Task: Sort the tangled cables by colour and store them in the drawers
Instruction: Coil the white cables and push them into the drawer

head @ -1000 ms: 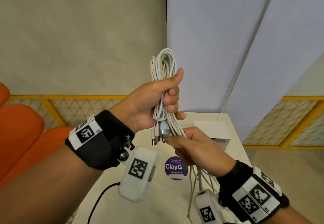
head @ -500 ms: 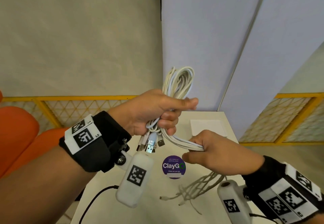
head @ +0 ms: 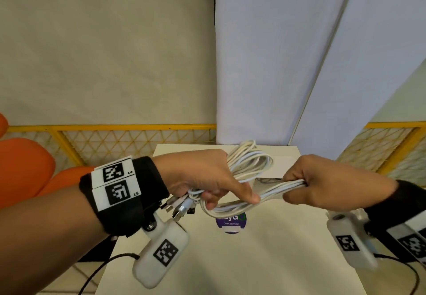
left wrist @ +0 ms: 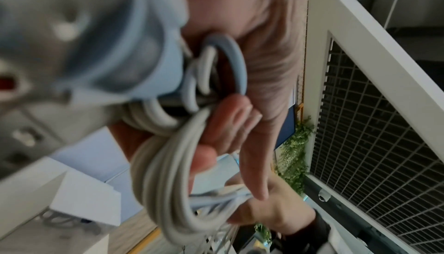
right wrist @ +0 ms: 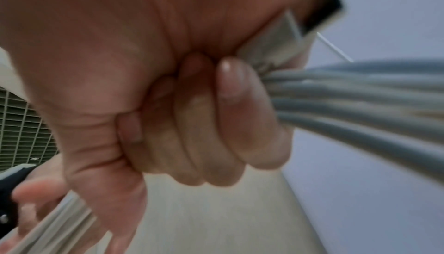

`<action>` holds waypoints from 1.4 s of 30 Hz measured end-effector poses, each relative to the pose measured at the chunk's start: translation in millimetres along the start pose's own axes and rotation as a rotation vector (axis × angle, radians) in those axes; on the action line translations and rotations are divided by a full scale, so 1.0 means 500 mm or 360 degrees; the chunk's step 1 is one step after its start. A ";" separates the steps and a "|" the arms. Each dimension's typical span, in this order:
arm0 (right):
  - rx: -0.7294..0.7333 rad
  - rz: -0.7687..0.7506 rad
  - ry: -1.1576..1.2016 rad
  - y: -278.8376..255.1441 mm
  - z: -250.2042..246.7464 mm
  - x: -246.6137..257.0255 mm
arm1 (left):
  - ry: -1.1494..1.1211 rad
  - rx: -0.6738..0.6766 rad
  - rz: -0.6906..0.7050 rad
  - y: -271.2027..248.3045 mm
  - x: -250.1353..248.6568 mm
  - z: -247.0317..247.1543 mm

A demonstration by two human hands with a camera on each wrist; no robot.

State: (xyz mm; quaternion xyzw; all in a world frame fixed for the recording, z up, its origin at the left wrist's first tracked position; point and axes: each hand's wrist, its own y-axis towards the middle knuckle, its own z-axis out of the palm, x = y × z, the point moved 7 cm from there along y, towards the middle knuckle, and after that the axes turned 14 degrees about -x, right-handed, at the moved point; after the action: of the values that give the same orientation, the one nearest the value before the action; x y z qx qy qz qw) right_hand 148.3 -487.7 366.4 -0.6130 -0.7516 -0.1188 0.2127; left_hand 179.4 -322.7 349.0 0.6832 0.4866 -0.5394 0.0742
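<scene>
Cables: bundle of white rubber-sheathed USB cables [head: 250, 168], held in the air above the pale tabletop [head: 253, 260], between both hands.
Left hand: left hand [head: 202, 177] curled round the coiled part, thumb stretched along the strands; metal plug ends [head: 179, 208] poke out below the palm.
Right hand: right hand [head: 322, 184] fisted round the free run of strands, fingers [right wrist: 216, 121] wrapped tight.
Long axis: strands run roughly level from the left fist to the right fist, sagging in a loop under the left thumb; coil loops fan up beyond the left knuckles.
Nearer hand: left hand carries the coil, so I judge the right brings its run across for another wrap.
Look: several thin cords, all white, gathered and not knotted where visible.
Drawers: none clearly in view.
</scene>
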 end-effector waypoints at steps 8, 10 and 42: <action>-0.0028 -0.0050 -0.0152 0.012 -0.008 0.015 | 0.0120 0.0084 -0.0074 0.002 0.043 0.034; -0.0017 -0.0062 -0.0196 0.015 -0.007 0.019 | 0.0109 0.0099 -0.0084 -0.002 0.049 0.040; -0.0511 -0.0717 -0.0765 -0.005 0.009 0.141 | -0.0675 0.0332 -0.0392 -0.033 0.071 0.108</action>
State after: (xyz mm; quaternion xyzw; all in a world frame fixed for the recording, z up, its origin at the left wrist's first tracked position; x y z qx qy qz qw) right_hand 134.0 -424.8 395.4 -0.4679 -0.8681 -0.1317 -0.1003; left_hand 129.3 -327.4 305.2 0.4944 0.4814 -0.7228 0.0374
